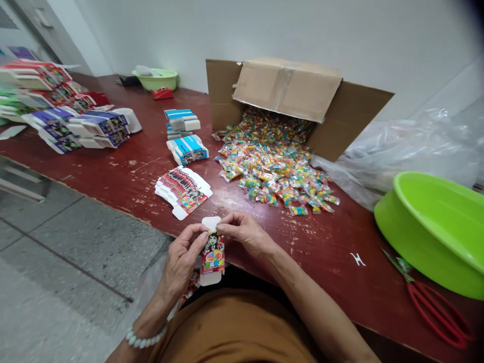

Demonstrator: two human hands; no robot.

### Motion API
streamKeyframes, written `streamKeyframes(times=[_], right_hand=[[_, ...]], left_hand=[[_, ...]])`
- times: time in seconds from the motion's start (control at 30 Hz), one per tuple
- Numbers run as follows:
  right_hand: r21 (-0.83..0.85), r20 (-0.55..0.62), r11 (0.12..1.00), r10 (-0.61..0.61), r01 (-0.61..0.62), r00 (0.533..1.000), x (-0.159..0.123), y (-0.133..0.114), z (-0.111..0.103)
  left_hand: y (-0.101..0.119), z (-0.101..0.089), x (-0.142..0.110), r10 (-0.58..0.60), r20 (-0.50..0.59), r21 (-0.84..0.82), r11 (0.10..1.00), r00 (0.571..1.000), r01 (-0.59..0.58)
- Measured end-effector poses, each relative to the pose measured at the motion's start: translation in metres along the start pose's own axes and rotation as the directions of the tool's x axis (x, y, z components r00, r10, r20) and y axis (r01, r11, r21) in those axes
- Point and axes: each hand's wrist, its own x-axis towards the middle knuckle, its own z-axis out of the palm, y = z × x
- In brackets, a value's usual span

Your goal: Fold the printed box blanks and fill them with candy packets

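A small printed candy box (214,254) with white end flaps is held upright just off the table's front edge. My left hand (184,259) grips its left side, thumb on the printed face. With closed fingertips, my right hand (244,232) pinches the box near its top flap. Beyond my hands lies a fanned stack of flat red boxes (183,190). Small clear bags of colourful candies (272,171) spill from a cardboard carton (287,88) lying on its side.
Blue flat boxes (188,149) sit behind the red stack; purple boxes (100,128) and red boxes (49,80) are piled at left. At right are a green basin (427,237), red-handled scissors (434,307) and plastic sheeting (412,146). A light green bowl (161,80) stands behind.
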Motion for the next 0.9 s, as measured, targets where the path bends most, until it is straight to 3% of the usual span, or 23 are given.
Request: streamKeyframes(times=[0.13, 0.23, 0.3, 0.37, 0.47, 0.53, 0.6, 0.7, 0.9], right_hand=[[0.045, 0.052, 0.999, -0.014, 0.011, 0.999, -0.002, -0.007, 0.0], [-0.023, 0.069, 0.996, -0.084, 0.086, 0.994, -0.006, -0.005, 0.003], [-0.074, 0.063, 0.988, -0.134, 0.138, 0.989, -0.007, -0.001, 0.003], [-0.192, 0.075, 0.957, -0.208, 0.219, 0.975, -0.007, 0.002, 0.002], [-0.383, 0.133, 0.863, -0.301, 0.33, 0.944, -0.007, 0.001, 0.0], [-0.363, 0.137, 0.889, -0.244, 0.278, 0.96, -0.007, -0.003, 0.0], [-0.244, 0.155, 0.96, -0.103, 0.139, 0.983, -0.005, -0.008, 0.0], [-0.109, 0.198, 0.994, 0.052, -0.03, 0.979, 0.0, -0.015, 0.0], [0.019, 0.172, 0.993, 0.114, -0.118, 0.979, 0.001, -0.018, 0.002]], left_hand=[[0.004, 0.003, 0.0, 0.022, 0.002, -0.1, 0.995, 1.0, -0.022], [0.007, 0.005, -0.003, -0.111, 0.02, -0.268, 0.957, 0.994, 0.112], [0.01, 0.006, -0.005, -0.253, 0.144, -0.323, 0.902, 0.957, 0.287], [0.011, 0.007, -0.006, -0.368, 0.269, -0.331, 0.832, 0.89, 0.445], [0.011, 0.011, -0.005, -0.45, 0.284, -0.343, 0.777, 0.847, 0.527], [0.01, 0.014, -0.004, -0.448, 0.265, -0.346, 0.783, 0.854, 0.518], [0.007, 0.015, -0.003, -0.414, 0.26, -0.327, 0.812, 0.873, 0.483], [0.002, 0.015, -0.003, -0.371, 0.254, -0.255, 0.865, 0.893, 0.432], [-0.005, 0.013, -0.002, -0.279, 0.219, -0.168, 0.933, 0.935, 0.317]])
